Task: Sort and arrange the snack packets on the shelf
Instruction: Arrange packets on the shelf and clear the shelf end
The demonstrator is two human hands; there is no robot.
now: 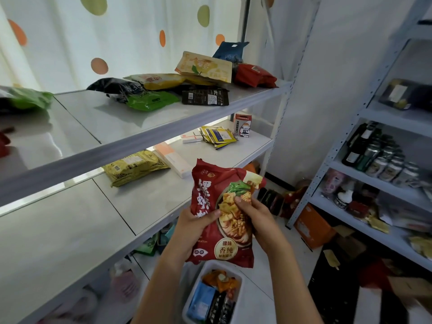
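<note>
Left hand (195, 226) grips the left edge of the red noodle packet (224, 213); right hand (256, 215) pinches its right side. Packet is held upright between both hands, above the white bin (239, 280), in front of the lower shelf (149, 202).

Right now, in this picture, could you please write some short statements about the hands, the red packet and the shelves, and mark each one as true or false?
1. Both hands hold the red noodle packet. True: the left hand and the right hand each have a grip on it.
2. The red noodle packet lies on the top shelf. False: it is held in the air, in front of the shelves.
3. A white bin with packets inside stands below the hands. True.
4. The yellow packet lies on the top shelf. False: it lies on the middle shelf.
5. A green packet lies on the top shelf. True.
</note>
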